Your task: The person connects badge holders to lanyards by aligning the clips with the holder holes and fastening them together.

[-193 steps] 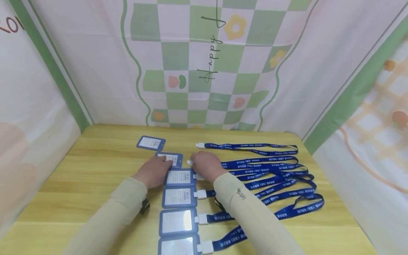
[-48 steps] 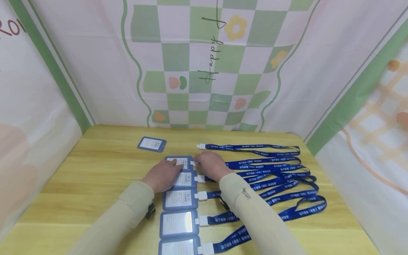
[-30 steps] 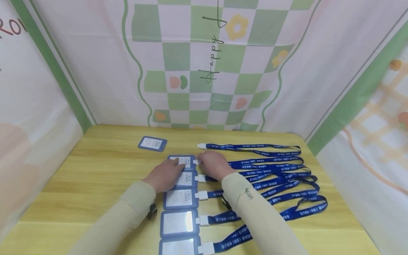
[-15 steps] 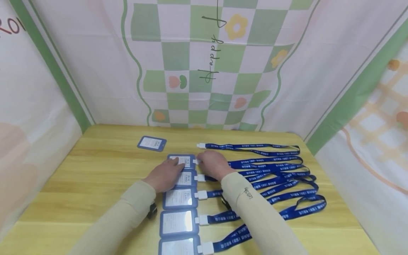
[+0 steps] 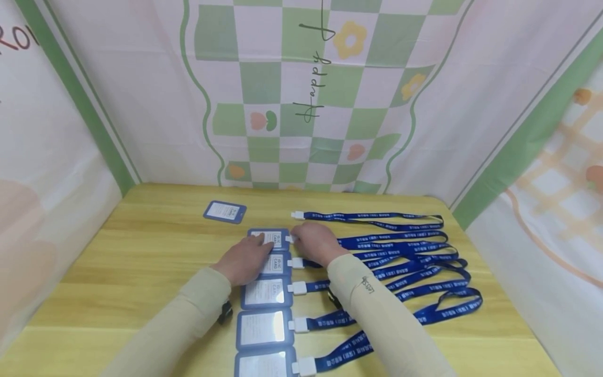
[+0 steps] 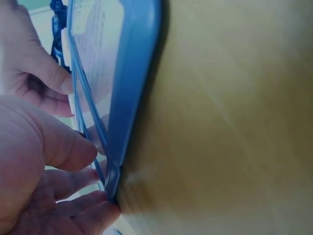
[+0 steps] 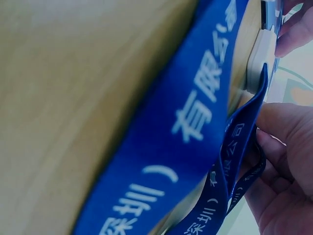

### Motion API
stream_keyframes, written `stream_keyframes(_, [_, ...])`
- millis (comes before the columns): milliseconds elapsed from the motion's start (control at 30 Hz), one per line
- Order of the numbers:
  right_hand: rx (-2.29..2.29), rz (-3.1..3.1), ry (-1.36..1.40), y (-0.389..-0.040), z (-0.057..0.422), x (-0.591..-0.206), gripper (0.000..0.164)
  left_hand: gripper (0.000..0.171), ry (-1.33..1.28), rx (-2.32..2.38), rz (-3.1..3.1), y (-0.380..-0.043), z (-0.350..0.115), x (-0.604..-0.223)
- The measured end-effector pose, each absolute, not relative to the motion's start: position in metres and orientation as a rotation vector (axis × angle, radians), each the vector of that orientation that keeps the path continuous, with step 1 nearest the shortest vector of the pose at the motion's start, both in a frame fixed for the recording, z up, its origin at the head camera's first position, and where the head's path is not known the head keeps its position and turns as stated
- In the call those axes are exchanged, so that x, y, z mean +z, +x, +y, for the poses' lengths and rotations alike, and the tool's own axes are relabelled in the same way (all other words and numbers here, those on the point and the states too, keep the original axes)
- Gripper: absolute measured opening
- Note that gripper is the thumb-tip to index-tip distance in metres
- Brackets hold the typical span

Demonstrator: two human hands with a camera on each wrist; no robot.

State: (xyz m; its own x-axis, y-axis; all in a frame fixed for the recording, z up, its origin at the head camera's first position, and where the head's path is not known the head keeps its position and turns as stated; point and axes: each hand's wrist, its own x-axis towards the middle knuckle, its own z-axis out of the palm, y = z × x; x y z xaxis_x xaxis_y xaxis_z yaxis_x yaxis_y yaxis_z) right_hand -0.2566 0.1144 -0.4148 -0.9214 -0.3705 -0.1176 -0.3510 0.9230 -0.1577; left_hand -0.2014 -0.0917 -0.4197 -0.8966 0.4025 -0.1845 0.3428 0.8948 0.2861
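In the head view my left hand (image 5: 247,257) lies over the top blue ID card holder (image 5: 267,238) of a column. The left wrist view shows thumb and fingers gripping a holder's edges. To the right, my right hand (image 5: 314,242) pinches a blue lanyard at its white clip (image 5: 290,239), which meets the holder's right end. Whether clip and holder are joined is hidden by the fingers. The right wrist view has blue lanyard straps (image 7: 195,117) running beside the curled right hand (image 7: 283,156).
Below, several card holders (image 5: 265,330) lie in line, white clips (image 5: 300,325) at their right ends. A lone holder (image 5: 224,211) sits at back left. Another lanyard (image 5: 372,215) stretches across the back right of the wooden table (image 5: 118,272). A patterned cloth (image 5: 301,94) hangs behind.
Since the earliest frame, the top holder has shifted right into line with the column and against the white clip. Both hands moved slightly right, then stayed nearly still over the last second.
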Motion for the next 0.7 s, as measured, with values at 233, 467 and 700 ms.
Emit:
stream_keyframes(233, [-0.193,2.939,-0.554,-0.2560,0.1138,-0.4139,0.031,0.047,0.577,0.366,2.827,-0.2015,-0.0923,-0.4193])
stream_keyframes(467, [-0.183,2.941,-0.558,-0.2558,0.1144,-0.4147,0.032,0.047,0.564,0.389,2.819,-0.2027,-0.0925,-0.4179])
stream_keyframes(700, [-0.208,2.931,-0.553,-0.2565,0.1149,-0.4142,0.032,0.046,0.563,0.412,2.827,-0.2040,-0.0927,-0.4174])
